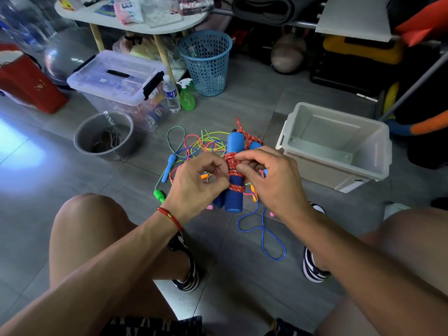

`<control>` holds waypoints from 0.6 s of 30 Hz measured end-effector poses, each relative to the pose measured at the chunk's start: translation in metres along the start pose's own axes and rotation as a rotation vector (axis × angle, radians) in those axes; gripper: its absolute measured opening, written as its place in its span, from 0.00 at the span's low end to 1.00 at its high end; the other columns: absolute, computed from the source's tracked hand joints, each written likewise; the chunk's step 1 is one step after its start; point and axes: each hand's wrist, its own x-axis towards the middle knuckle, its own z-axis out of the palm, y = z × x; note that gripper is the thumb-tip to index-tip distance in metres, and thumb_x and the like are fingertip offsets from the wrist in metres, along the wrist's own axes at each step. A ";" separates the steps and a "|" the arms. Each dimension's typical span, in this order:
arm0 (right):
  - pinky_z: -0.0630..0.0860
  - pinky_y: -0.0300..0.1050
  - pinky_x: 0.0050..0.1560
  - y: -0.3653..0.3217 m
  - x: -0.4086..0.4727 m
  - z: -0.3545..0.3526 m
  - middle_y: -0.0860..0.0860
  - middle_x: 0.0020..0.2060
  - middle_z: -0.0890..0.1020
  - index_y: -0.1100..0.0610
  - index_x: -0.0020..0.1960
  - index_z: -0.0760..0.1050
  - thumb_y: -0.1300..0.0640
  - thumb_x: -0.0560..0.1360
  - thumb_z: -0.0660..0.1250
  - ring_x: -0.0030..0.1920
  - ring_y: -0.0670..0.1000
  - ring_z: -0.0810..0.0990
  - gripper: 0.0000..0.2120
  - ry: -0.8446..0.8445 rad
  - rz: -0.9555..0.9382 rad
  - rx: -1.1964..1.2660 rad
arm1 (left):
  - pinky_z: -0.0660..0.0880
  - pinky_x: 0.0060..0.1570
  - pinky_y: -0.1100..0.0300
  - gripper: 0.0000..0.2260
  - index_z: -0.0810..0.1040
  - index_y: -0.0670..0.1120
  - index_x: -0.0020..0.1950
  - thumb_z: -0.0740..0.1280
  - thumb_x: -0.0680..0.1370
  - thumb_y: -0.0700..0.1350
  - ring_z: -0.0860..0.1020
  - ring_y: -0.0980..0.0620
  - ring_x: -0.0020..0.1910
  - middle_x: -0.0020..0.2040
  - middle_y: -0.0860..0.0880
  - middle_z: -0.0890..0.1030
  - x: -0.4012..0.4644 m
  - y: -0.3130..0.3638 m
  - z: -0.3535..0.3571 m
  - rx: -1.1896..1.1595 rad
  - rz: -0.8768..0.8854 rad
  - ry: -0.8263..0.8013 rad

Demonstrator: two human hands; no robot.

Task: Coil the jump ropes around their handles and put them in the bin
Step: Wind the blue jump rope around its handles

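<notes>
Bin (378, 151), right of the fingers: open top, nothing visible inside. Grey bucket (83, 139), left: dark tangle at the bottom. Blue basket (206, 69), beyond. Left hand (196, 183) and right hand (264, 175) pinch red rope (234, 163) wound on two blue handles (234, 197). Loose ropes (194, 146) on floor (242, 275) just beyond the fingertips; bare tile between hands and bin.
</notes>
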 end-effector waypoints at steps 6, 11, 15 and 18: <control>0.78 0.42 0.48 -0.001 -0.006 0.004 0.48 0.42 0.83 0.55 0.52 0.85 0.63 0.74 0.74 0.41 0.46 0.80 0.08 0.050 0.034 0.031 | 0.83 0.40 0.47 0.05 0.82 0.55 0.41 0.70 0.66 0.51 0.83 0.55 0.44 0.42 0.53 0.84 -0.003 0.004 -0.001 -0.108 -0.144 -0.024; 0.77 0.45 0.52 -0.006 -0.015 0.013 0.42 0.45 0.82 0.51 0.50 0.84 0.62 0.76 0.71 0.49 0.48 0.81 0.08 0.139 0.120 0.118 | 0.81 0.36 0.38 0.04 0.82 0.53 0.40 0.70 0.66 0.48 0.80 0.56 0.41 0.40 0.51 0.84 -0.004 0.003 0.007 -0.172 -0.146 0.007; 0.74 0.36 0.53 -0.005 -0.020 0.020 0.49 0.47 0.82 0.53 0.51 0.84 0.68 0.75 0.69 0.49 0.47 0.81 0.12 0.155 0.212 0.229 | 0.82 0.44 0.44 0.03 0.82 0.47 0.41 0.72 0.69 0.41 0.80 0.56 0.40 0.40 0.49 0.84 -0.004 -0.001 0.013 -0.177 -0.159 -0.004; 0.76 0.41 0.53 0.003 -0.021 0.023 0.52 0.46 0.82 0.51 0.51 0.84 0.67 0.76 0.69 0.47 0.48 0.80 0.13 0.160 0.323 0.313 | 0.80 0.47 0.54 0.04 0.83 0.46 0.43 0.74 0.69 0.43 0.81 0.56 0.41 0.40 0.50 0.84 -0.004 -0.006 0.017 -0.136 -0.187 -0.023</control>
